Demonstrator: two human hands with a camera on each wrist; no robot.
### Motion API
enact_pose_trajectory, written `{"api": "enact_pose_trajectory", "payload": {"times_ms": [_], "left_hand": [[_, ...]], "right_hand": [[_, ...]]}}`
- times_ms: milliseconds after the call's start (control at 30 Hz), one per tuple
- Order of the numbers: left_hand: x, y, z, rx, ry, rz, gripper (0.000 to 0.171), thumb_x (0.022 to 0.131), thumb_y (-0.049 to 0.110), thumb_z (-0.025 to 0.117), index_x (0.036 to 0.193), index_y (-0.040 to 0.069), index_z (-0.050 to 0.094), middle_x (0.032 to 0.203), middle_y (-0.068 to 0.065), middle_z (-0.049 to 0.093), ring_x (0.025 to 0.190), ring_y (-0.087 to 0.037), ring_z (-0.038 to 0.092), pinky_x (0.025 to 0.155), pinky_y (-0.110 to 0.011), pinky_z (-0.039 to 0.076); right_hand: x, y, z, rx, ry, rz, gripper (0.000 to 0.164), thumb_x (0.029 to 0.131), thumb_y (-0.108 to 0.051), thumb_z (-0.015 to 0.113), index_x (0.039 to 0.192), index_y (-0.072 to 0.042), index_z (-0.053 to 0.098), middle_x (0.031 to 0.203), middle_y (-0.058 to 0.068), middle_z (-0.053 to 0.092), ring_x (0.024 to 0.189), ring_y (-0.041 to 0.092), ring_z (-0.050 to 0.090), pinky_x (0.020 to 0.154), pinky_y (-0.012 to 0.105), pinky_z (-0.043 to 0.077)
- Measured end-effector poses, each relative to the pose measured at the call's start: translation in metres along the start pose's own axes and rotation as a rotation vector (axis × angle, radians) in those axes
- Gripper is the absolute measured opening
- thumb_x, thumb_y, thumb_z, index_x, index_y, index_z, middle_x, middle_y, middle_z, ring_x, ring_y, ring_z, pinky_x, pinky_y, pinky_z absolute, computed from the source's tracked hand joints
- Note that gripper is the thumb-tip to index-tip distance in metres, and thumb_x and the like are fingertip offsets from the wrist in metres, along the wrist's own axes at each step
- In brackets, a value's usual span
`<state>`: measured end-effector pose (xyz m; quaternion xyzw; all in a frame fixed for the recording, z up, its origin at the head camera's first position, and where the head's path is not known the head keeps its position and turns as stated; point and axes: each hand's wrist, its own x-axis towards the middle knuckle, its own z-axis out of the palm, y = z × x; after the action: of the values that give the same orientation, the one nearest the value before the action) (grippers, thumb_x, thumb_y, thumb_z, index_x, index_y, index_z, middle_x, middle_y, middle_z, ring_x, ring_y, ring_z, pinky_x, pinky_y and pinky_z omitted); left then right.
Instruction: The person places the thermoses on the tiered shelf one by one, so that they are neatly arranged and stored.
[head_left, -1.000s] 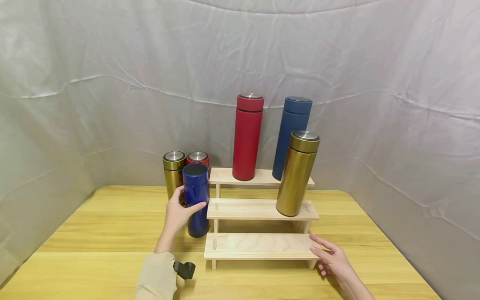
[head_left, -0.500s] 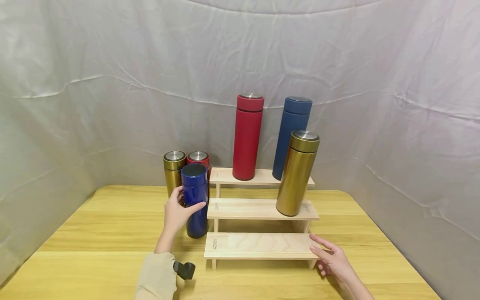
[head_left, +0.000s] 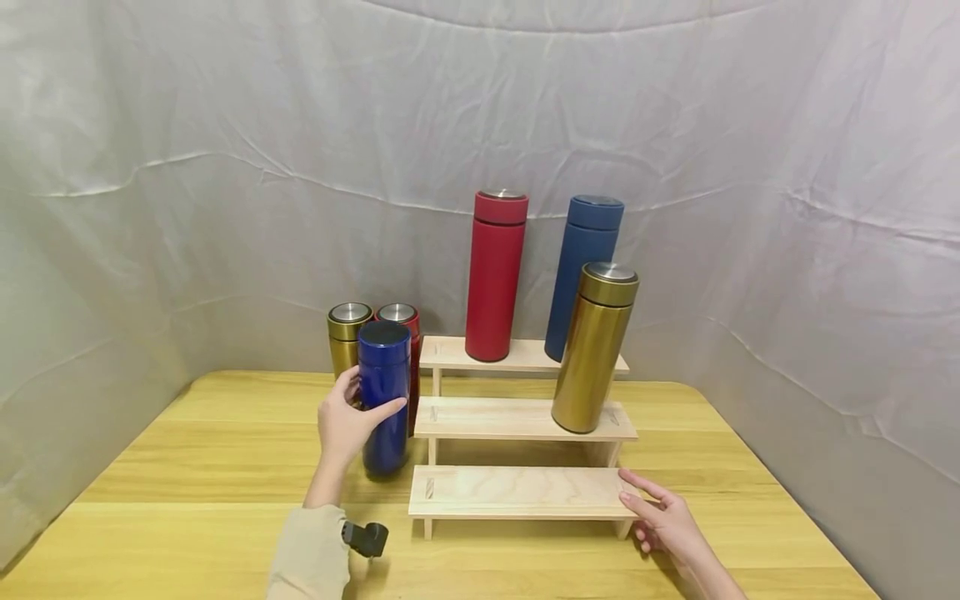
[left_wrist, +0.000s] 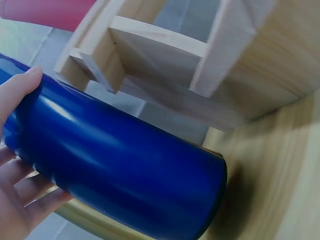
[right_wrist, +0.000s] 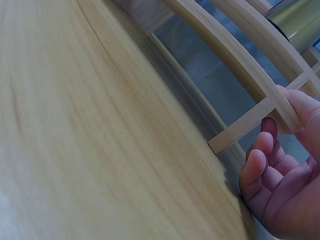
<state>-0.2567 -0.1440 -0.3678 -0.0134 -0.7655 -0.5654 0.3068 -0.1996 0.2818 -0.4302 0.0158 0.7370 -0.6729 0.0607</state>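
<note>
My left hand (head_left: pixel 343 425) grips a glossy blue thermos (head_left: pixel 385 379) with a dark lid, left of the wooden three-step stand (head_left: pixel 517 492). In the left wrist view the thumb crosses one side of the blue thermos (left_wrist: pixel 115 150), fingers on the other; a shadow lies by its base, and whether it touches the table I cannot tell. My right hand (head_left: pixel 663 521) holds the right end of the lowest step. The right wrist view has the thumb on top of the board and curled fingers (right_wrist: pixel 256 162) beneath.
A gold thermos (head_left: pixel 345 346) and a partly hidden red one (head_left: pixel 414 367) stand behind the blue one. On the top step are a tall red thermos (head_left: pixel 497 287) and a blue one (head_left: pixel 581 258). Another gold thermos (head_left: pixel 596 358) stands at the middle step's right end.
The left hand and the blue thermos have shifted slightly left, away from the stand, with the lid a little higher now. The right hand stays on the lowest step.
</note>
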Motion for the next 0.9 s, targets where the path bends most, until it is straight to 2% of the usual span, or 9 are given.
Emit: {"api": "enact_pose_trajectory", "payload": {"times_ms": [267,667,900], "left_hand": [[0.001,0.022,-0.008,-0.007,0.025,0.028,0.073,0.057,0.027,0.085,0.118,0.005,0.054,0.11,-0.018,0.059,0.098,-0.03,0.057,0.081,-0.045,0.045],[0.008,0.05,-0.012,-0.037,0.038,0.138,0.068,0.056,0.025,0.085,0.116,0.009,0.058,0.105,-0.012,0.063,0.091,-0.024,0.06,0.075,-0.041,0.049],[0.012,0.068,-0.014,-0.01,0.049,0.211,0.064,0.055,0.026,0.086,0.112,0.009,0.06,0.101,-0.009,0.064,0.084,-0.021,0.062,0.07,-0.039,0.05]], "right_hand": [[0.0,0.0,-0.001,0.003,-0.01,0.007,0.031,0.085,-0.02,0.061,0.094,-0.049,0.061,0.051,-0.004,0.045,0.043,0.006,0.046,0.04,0.02,0.042],[0.0,0.0,-0.001,0.001,-0.011,0.003,0.032,0.085,-0.02,0.061,0.094,-0.05,0.061,0.054,-0.003,0.047,0.043,0.006,0.046,0.04,0.019,0.042],[0.0,-0.001,-0.001,0.011,-0.019,0.003,0.032,0.085,-0.019,0.061,0.094,-0.05,0.061,0.054,-0.004,0.047,0.043,0.006,0.046,0.04,0.019,0.042]]}}
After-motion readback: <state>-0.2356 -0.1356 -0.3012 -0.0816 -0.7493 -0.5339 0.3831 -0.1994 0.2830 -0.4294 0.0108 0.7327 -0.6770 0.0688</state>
